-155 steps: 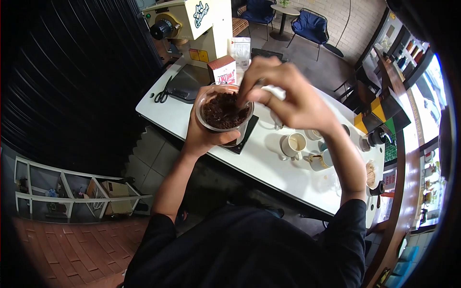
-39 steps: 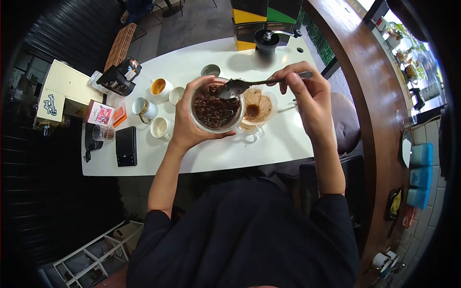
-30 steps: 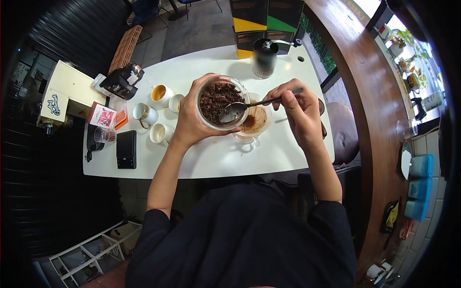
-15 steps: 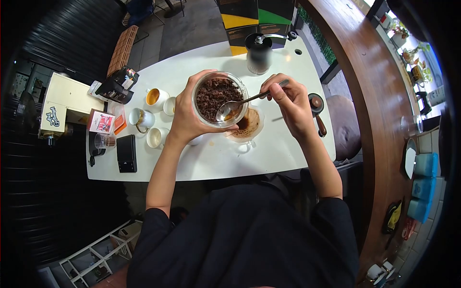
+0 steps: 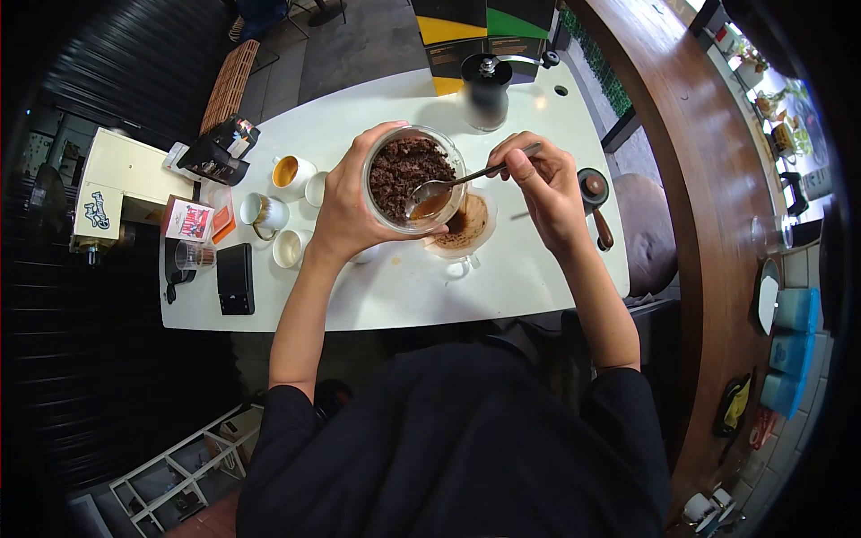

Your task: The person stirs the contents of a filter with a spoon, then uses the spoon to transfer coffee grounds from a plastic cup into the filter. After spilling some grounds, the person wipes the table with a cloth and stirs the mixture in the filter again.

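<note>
My left hand (image 5: 348, 202) is wrapped round a clear glass cup (image 5: 368, 179) and tilts it above the table. Dark brown crumbly stuff (image 5: 404, 170) fills much of the cup, with amber liquid at its lower right. A metal spoon (image 5: 471, 177) is pinched in my right hand (image 5: 538, 184), its bowl inside the cup at the liquid. Below and to the right of the cup, a glass dripper (image 5: 482, 235) holds a brown-stained paper filter with dark residue. Several cups, among them a white cup with an orange-brown inside (image 5: 300, 179), stand left of my left hand.
On the white table (image 5: 395, 296) are a hand grinder (image 5: 485, 99) at the back, a round dark item with a wooden handle (image 5: 595, 190) at the right, a black scale (image 5: 236, 280), a black bag (image 5: 215, 157) and a plastic cup (image 5: 193, 255) at the left.
The spoon's bowl has shifted slightly within the cup, and more amber liquid shows around it. Both hands and the cup stay nearly in place, as the view shifts a little.
</note>
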### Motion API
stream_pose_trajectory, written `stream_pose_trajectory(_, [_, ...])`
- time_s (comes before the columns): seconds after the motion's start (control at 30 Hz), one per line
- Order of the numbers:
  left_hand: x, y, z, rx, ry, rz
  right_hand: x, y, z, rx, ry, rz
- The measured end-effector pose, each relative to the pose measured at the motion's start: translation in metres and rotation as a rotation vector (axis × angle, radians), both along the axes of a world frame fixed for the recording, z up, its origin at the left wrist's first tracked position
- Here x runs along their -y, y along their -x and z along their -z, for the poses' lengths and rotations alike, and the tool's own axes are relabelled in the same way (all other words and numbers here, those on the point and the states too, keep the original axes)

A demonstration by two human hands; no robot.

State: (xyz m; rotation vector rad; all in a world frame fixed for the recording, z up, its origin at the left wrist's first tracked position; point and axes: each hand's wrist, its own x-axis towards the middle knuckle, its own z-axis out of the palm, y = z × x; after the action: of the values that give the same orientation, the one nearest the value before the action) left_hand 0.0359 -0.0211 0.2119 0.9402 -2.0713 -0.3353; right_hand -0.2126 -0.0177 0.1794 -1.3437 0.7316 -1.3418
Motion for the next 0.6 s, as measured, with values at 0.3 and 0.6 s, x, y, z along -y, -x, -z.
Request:
stream_pose_trajectory(0.3, [-0.001, 0.004, 0.007, -0.032, -0.049, 0.007, -0.006, 0.003, -0.023, 0.058, 0.165, 0.105])
stream_pose_trajectory(0.6, [-0.002, 0.006, 0.008, -0.030, -0.053, 0.020, -0.005, -0.001, -0.003, 0.085, 0.014, 0.031])
